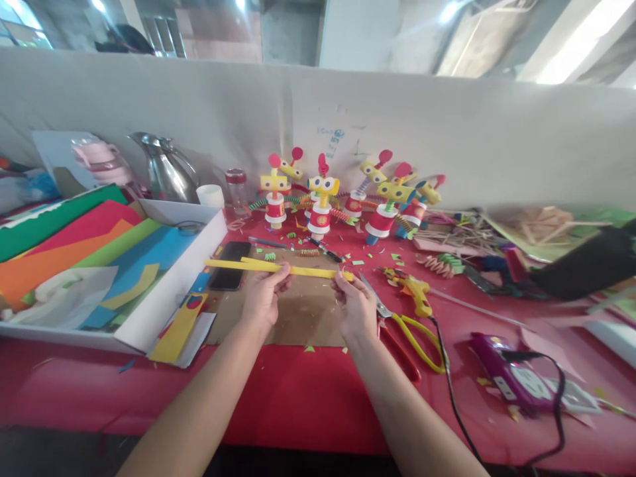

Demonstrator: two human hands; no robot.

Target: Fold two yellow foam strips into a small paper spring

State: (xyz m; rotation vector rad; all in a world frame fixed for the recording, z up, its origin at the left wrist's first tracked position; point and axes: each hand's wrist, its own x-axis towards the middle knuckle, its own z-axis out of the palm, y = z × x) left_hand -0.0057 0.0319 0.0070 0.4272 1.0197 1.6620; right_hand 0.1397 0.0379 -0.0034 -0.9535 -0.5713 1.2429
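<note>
Both my hands pinch a narrow yellow paper strip (313, 271), stretched roughly level above a brown cardboard sheet (298, 315). My left hand (265, 298) grips it near the middle, and loose lengths of yellow paper run out to the left over a black phone (229, 265). At the strip's right end the fingers of my right hand (355, 301) are closed on it. Just right of that hand lie scissors (415, 338) with a yellow handle and a yellow glue gun (417, 295). Several small paper-and-cup robot figures (320, 215) stand behind my hands.
A white box (183, 285) of coloured paper sheets stands at left. Behind it are a metal jug (163, 169), a white cup (211, 197) and a glass bottle (237, 192). A purple device (514, 377) with a black cable lies at right. Paper scraps litter the red table (308, 397).
</note>
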